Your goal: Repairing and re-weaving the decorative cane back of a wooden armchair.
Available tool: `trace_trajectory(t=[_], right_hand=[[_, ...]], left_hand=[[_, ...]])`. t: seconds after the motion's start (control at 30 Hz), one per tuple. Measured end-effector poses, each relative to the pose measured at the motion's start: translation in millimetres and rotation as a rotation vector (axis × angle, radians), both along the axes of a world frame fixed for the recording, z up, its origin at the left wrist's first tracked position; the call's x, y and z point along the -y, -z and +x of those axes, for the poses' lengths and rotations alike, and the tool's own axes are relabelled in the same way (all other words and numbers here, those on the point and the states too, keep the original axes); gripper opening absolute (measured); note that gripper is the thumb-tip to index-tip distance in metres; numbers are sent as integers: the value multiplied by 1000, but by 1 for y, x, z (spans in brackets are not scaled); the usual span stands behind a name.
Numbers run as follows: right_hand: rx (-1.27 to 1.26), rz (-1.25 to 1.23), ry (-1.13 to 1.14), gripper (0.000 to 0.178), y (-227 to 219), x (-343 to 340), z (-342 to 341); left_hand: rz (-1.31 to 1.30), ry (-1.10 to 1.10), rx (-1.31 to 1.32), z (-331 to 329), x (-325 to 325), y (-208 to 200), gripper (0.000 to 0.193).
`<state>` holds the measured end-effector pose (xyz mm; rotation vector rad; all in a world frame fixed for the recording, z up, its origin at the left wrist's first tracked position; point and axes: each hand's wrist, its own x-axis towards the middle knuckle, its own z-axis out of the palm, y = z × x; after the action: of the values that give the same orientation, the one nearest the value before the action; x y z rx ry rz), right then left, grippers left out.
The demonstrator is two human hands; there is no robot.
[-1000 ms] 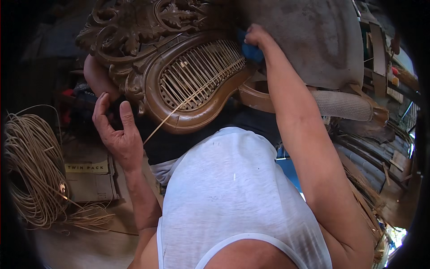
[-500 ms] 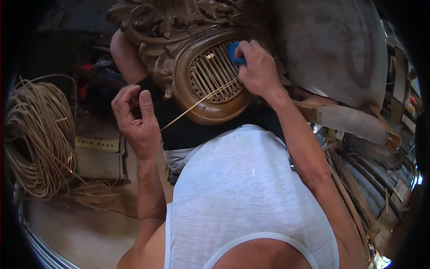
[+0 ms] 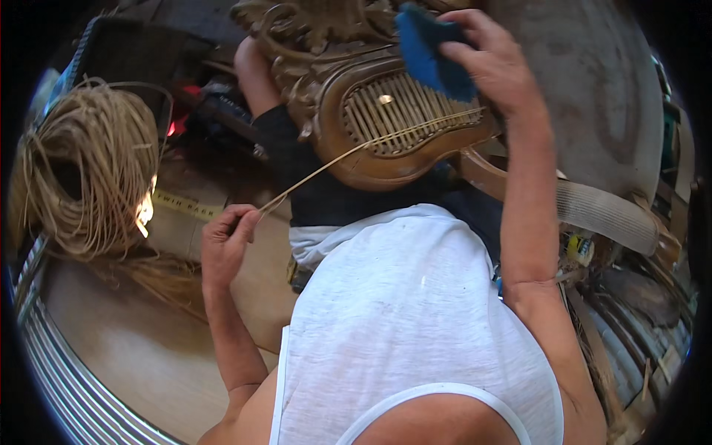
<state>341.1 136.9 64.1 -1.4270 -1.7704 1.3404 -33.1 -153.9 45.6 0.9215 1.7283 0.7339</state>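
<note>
A carved brown wooden chair frame (image 3: pixel 371 174) rests across my lap, with an oval opening strung with parallel cane strips (image 3: pixel 415 111). My left hand (image 3: pixel 226 245) is closed in a pinch on the end of a thin cane strand (image 3: pixel 319 169). The strand runs taut up to the right and across the lower part of the strips. Above the right end of the opening, my right hand (image 3: pixel 500 67) grips a folded blue cloth (image 3: pixel 430 55). The cloth is raised off the strips and hides part of the frame's upper edge.
A big coil of cane (image 3: pixel 96 163) stands at the left, by a cardboard box (image 3: pixel 174 230) with a yellow label. At the right are a padded armrest (image 3: pixel 604 215), wood scraps and a large grey-brown panel (image 3: pixel 578 96).
My left hand, open with fingers apart before, now pinches the strand. My right hand has lifted the blue cloth off the strips, up and to the right.
</note>
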Motion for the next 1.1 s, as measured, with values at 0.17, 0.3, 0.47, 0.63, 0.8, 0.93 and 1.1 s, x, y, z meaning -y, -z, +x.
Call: trace_trajectory(t=[0.17, 0.3, 0.47, 0.63, 0.8, 0.93, 1.1], right_hand=[[-422, -79, -123, 34, 25, 26, -14], [-186, 2, -187, 28, 66, 47, -48], [-145, 144, 292, 30, 49, 22, -18], [-226, 40, 46, 31, 26, 52, -25], [19, 0, 185, 35, 63, 34, -20], [697, 222, 409, 32, 91, 0, 18], [1021, 328, 495, 28, 133, -34, 35]], left_hand=[[-357, -210, -55, -71, 71, 41, 19], [-386, -130, -304, -94, 109, 85, 22], [-349, 56, -659, -77, 114, 102, 38], [64, -151, -330, -25, 38, 63, 39], [298, -39, -320, 32, -48, 15, 32], [357, 66, -239, 75, -72, -2, 23], [255, 133, -249, 117, -78, 2, 26]])
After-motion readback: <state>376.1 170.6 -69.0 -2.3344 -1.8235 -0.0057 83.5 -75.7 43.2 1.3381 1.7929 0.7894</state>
